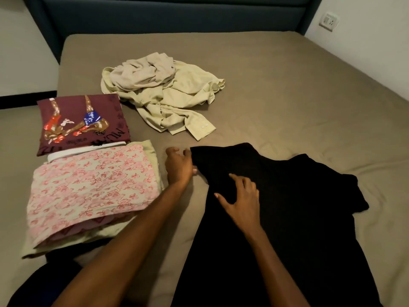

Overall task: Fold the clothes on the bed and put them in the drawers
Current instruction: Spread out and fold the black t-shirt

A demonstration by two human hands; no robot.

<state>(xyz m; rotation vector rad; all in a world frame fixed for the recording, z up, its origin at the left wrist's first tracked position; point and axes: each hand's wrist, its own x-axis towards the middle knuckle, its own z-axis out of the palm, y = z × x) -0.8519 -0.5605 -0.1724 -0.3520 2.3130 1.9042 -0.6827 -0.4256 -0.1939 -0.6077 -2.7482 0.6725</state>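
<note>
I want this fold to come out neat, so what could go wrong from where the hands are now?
The left hand holds the black shirt by one sleeve edge only, while the right hand just presses flat; pulling could drag the shirt askew. The far sleeve is bunched, so folding now may trap creases. The left forearm passes close to the floral folded stack and might knock it.

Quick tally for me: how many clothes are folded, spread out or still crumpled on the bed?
Folded, visible tops: 2, maroon shirt, floral piece; more layers lie under it, uncountable.
Spread out: 1, black shirt.
Crumpled: 2, beige garment on cream shirt.
Total: 5 countable.
</note>
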